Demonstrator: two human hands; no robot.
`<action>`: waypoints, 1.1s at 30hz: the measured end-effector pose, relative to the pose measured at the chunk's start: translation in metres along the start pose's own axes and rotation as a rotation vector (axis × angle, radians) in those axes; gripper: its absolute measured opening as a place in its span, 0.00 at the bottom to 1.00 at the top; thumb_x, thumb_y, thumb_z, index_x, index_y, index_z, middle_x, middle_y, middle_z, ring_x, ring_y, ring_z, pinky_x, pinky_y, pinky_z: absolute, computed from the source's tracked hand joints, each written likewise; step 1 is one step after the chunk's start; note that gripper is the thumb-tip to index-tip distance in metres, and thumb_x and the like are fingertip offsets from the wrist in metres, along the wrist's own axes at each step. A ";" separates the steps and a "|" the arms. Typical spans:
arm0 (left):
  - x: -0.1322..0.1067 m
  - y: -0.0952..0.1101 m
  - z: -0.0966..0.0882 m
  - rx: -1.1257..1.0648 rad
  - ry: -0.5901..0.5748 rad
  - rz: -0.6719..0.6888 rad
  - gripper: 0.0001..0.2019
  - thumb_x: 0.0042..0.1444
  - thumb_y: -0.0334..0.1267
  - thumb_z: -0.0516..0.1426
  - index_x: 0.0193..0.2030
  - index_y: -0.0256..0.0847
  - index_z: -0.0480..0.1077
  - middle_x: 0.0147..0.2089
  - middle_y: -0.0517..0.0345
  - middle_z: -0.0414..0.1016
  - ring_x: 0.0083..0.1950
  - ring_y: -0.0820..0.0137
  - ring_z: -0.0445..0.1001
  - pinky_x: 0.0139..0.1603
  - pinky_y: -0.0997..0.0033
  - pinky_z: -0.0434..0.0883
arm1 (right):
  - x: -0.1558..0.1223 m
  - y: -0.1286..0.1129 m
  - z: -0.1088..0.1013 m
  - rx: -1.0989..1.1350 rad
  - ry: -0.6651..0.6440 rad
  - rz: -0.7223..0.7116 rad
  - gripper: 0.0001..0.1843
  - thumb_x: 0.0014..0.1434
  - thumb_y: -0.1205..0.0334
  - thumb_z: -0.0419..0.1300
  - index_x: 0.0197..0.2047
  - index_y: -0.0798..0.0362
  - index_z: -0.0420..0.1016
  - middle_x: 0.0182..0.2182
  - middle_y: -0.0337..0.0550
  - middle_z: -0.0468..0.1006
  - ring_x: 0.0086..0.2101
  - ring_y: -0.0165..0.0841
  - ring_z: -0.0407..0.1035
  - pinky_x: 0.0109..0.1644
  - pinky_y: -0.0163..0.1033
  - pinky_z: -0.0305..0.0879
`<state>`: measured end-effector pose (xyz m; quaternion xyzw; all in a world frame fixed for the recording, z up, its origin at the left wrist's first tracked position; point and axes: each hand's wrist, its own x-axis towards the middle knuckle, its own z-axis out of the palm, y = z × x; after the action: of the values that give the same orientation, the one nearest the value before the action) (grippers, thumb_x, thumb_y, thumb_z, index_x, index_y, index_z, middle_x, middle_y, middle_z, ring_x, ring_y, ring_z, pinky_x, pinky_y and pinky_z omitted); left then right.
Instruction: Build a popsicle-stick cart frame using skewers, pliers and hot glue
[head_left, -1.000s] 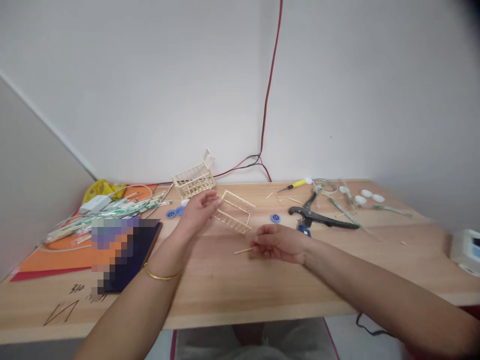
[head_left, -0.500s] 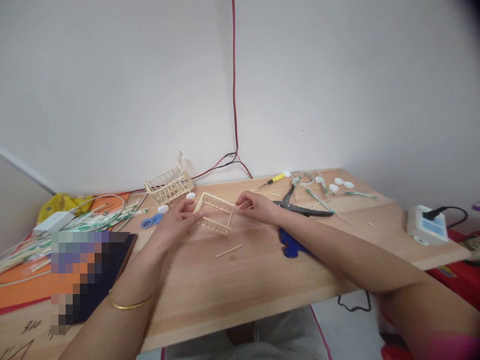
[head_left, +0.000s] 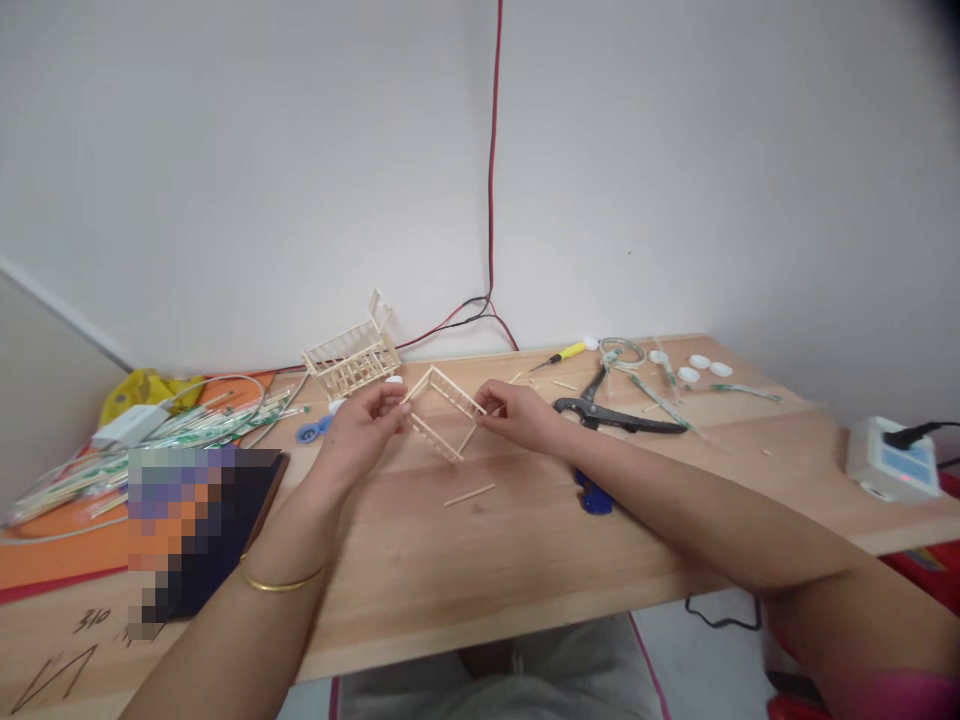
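Note:
A small open frame of thin wooden sticks [head_left: 458, 391] is held up above the table, tilted with one corner upward. My left hand [head_left: 367, 425] pinches its left side between thumb and fingers. At the opposite corner, the fingertips of my right hand [head_left: 517, 415] close on the frame. Below it one loose wooden stick [head_left: 469, 495] lies on the tabletop. Behind my left hand stands a larger stick-built model [head_left: 352, 368] with rails and a raised end, near the wall.
Dark-bladed shears [head_left: 630, 418] and a blue object [head_left: 596, 497] lie by my right forearm. Farther back are a yellow-handled tool [head_left: 571, 351] and several white caps [head_left: 700, 361]. Bagged sticks [head_left: 225, 425] and a dark, partly blurred flat object [head_left: 225, 550] sit left; a white power box [head_left: 892, 460] stands right.
The stick frame has turned between my hands, so a corner now points more upward. Both hands keep their hold. The whole view has shifted slightly, moving the scene to the right.

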<state>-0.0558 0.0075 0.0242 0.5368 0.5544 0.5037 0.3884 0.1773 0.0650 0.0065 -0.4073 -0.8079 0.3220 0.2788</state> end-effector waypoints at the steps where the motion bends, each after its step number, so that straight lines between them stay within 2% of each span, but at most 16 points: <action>1: 0.001 -0.002 0.000 -0.007 0.004 0.018 0.20 0.43 0.47 0.64 0.41 0.37 0.71 0.37 0.56 0.73 0.37 0.70 0.71 0.35 0.70 0.72 | -0.001 0.000 0.000 0.002 -0.002 -0.004 0.05 0.50 0.64 0.59 0.33 0.54 0.70 0.27 0.37 0.74 0.28 0.28 0.67 0.33 0.32 0.61; 6: 0.008 -0.010 0.000 -0.043 0.029 0.123 0.20 0.46 0.43 0.62 0.45 0.38 0.70 0.42 0.53 0.73 0.44 0.67 0.72 0.43 0.66 0.72 | -0.003 -0.003 -0.006 0.049 -0.016 -0.008 0.07 0.50 0.62 0.60 0.34 0.53 0.70 0.27 0.36 0.74 0.29 0.28 0.67 0.33 0.32 0.62; 12: 0.011 -0.011 0.002 -0.106 0.025 0.202 0.19 0.49 0.42 0.61 0.48 0.39 0.68 0.47 0.52 0.73 0.49 0.66 0.71 0.47 0.64 0.71 | 0.000 -0.012 -0.013 0.189 -0.085 0.061 0.11 0.48 0.58 0.63 0.33 0.54 0.70 0.27 0.36 0.73 0.28 0.27 0.66 0.33 0.32 0.63; 19: 0.015 -0.016 0.004 0.071 -0.049 0.235 0.17 0.53 0.44 0.57 0.47 0.38 0.70 0.47 0.52 0.73 0.48 0.66 0.71 0.49 0.65 0.70 | -0.014 -0.008 0.003 0.258 -0.082 0.105 0.14 0.43 0.58 0.67 0.31 0.54 0.68 0.24 0.34 0.70 0.26 0.26 0.64 0.30 0.32 0.60; 25: 0.012 -0.017 0.000 0.172 -0.082 0.234 0.18 0.54 0.44 0.55 0.49 0.37 0.69 0.47 0.50 0.72 0.48 0.64 0.70 0.50 0.60 0.69 | -0.026 -0.006 0.012 0.267 -0.063 0.115 0.14 0.43 0.60 0.67 0.31 0.54 0.67 0.24 0.34 0.71 0.26 0.27 0.65 0.30 0.32 0.61; 29: 0.001 0.004 -0.013 0.289 -0.204 0.232 0.23 0.47 0.41 0.60 0.51 0.40 0.66 0.51 0.50 0.68 0.48 0.66 0.68 0.47 0.64 0.69 | -0.030 -0.003 0.012 0.315 -0.033 0.117 0.15 0.42 0.60 0.67 0.31 0.53 0.67 0.25 0.35 0.72 0.27 0.28 0.67 0.32 0.33 0.63; 33: -0.015 0.025 -0.017 0.531 -0.483 0.231 0.23 0.46 0.37 0.60 0.51 0.42 0.66 0.34 0.62 0.65 0.34 0.73 0.65 0.36 0.73 0.66 | -0.035 -0.001 0.013 0.311 -0.016 0.105 0.14 0.43 0.62 0.66 0.32 0.53 0.67 0.27 0.36 0.73 0.29 0.29 0.68 0.33 0.34 0.65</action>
<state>-0.0651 -0.0113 0.0506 0.7810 0.4939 0.2417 0.2962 0.1853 0.0315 -0.0075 -0.3984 -0.7281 0.4605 0.3148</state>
